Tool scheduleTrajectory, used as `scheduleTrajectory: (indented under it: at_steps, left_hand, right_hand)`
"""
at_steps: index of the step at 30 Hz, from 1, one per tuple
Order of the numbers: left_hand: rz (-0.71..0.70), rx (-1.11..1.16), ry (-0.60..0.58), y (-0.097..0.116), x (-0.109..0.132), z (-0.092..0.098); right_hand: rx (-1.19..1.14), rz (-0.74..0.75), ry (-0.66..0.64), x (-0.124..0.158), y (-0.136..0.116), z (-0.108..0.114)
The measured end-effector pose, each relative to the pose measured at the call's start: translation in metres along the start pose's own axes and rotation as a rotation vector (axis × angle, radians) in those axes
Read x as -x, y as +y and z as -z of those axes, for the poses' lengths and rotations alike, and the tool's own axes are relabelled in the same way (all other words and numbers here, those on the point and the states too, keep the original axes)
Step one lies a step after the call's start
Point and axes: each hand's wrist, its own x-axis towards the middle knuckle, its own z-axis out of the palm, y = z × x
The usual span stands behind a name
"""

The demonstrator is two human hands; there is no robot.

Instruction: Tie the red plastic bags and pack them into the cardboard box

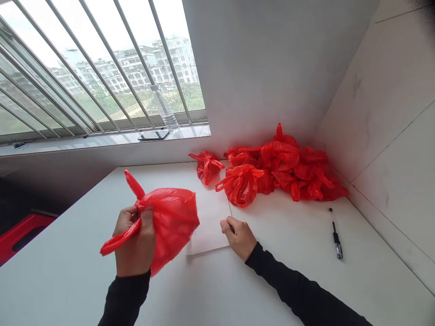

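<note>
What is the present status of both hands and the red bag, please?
Left hand gripping red bag at its tied end. Right hand loosely curled at white flat item's right edge. Pile of red bags beyond, not between the hands.

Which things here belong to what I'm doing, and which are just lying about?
Likely involved:
red bag in your left hand
white square near your right hand
other red bags

Apparently idle:
bottle and flat dark thing on the sill
pen on the table

Daylight enters through the window [117, 86], the sky [113, 27] overexposed. Soft shadows on the table [288, 226]. Top right corner dark, blurred.
</note>
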Motion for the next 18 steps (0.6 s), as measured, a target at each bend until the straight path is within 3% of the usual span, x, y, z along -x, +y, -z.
scheduleTrajectory:
  at_steps: [3,7,9,11,13,15,18]
  left_hand:
    - [-0.072,0.0,0.066,-0.003,-0.053,-0.042]
    - [-0.105,-0.01,0.123,-0.006,-0.12,-0.102]
    - [-0.12,0.003,0.052,-0.009,-0.145,-0.126]
    - [-0.145,0.028,-0.091,-0.015,-0.157,-0.142]
    - [-0.173,0.054,-0.221,-0.024,-0.156,-0.144]
    - [-0.196,0.075,-0.28,-0.038,-0.143,-0.127]
    - [-0.194,0.071,-0.246,-0.065,-0.108,-0.061]
  right_hand:
    - [0.06,-0.001,0.02,0.006,0.011,-0.016]
    - [0.134,0.005,0.024,0.007,0.015,-0.02]
    - [0.168,0.008,0.023,0.006,0.015,-0.021]
    - [0.199,0.014,0.022,0.006,0.016,-0.022]
    - [0.224,0.015,0.016,0.006,0.017,-0.023]
    - [0.244,0.013,0.005,0.006,0.018,-0.022]
    - [0.264,0.003,-0.02,0.007,0.019,-0.018]
